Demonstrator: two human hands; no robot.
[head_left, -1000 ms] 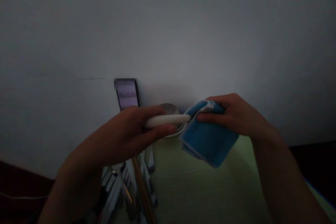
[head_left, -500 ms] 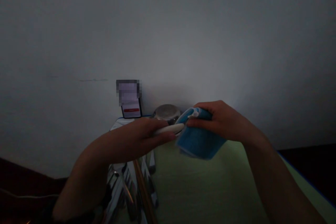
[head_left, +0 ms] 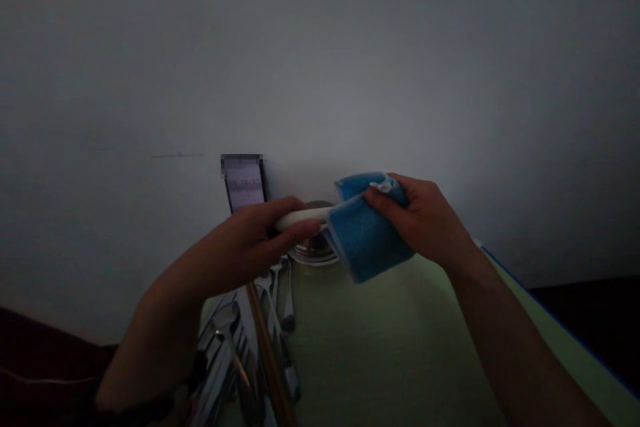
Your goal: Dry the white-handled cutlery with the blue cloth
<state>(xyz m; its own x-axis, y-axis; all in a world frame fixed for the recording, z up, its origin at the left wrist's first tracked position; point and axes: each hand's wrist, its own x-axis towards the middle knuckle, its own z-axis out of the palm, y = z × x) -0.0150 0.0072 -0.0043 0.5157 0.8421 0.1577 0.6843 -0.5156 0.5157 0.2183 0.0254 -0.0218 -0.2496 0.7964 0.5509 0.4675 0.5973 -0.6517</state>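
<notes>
My left hand (head_left: pixel 260 227) is closed around a long white handle-like piece (head_left: pixel 300 215), held level above the table. Its right end disappears into a folded blue disposable face mask (head_left: pixel 373 240) with pale edges, so I cannot tell what kind of piece it is. From the right, my right hand (head_left: pixel 417 213) grips the mask, thumb on top near a bunched white bit. The mask lies folded over the end of the white piece, and its lower flap hangs down. Both hands are close together in front of an upturned steel bowl (head_left: pixel 315 252).
Spoons (head_left: pixel 230 320), brown chopsticks (head_left: pixel 270 360) and several other metal utensils lie along the left of the green tabletop (head_left: pixel 380 347). A phone (head_left: pixel 245 183) leans against the grey wall behind. The table's blue edge runs down the right side.
Both hands have risen slightly with the mask and white piece, which has shifted left. The mask covers the piece's end more, and more of the bowl shows below.
</notes>
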